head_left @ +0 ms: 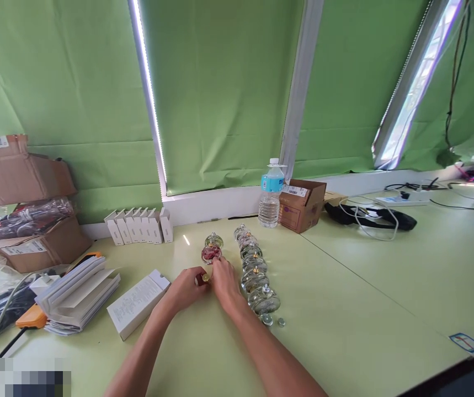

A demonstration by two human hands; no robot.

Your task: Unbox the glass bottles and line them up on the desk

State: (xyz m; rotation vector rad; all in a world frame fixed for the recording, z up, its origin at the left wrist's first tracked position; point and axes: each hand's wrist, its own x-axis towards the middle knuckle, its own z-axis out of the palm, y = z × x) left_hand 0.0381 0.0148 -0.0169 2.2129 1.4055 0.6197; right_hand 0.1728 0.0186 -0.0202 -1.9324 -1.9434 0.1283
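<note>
The left hand [185, 290] and the right hand [224, 282] meet near the middle of the worktop [344, 309], with both forearms reaching in from its near edge. The left hand's fingers [195, 274] are closed in a narrow pinch around a small dark red piece with a gold end [202, 278], and that end points right, toward the other hand, so the piece's long axis lies roughly level with the near edge. Just beyond it, toward the far edge, sits a round glass perfume bottle with red contents [211, 254]. The right hand is the nearer to this bottle, its fingertips [217, 263] against the bottle's near side, though the view cannot settle whether they grip it or only touch it. A clear glass bottle [214, 240] stands just behind the red one. To the right of the hands, a line of similar glass bottles [254, 270] runs from close to the far edge toward the near edge, with two small round glass pieces [273, 321] at its near end. Left of the hands lie a white carton [137, 304] and a stack of booklets [77, 295], while a row of white cartons [138, 226] stands along the far edge, well left of a water bottle [271, 194]
</note>
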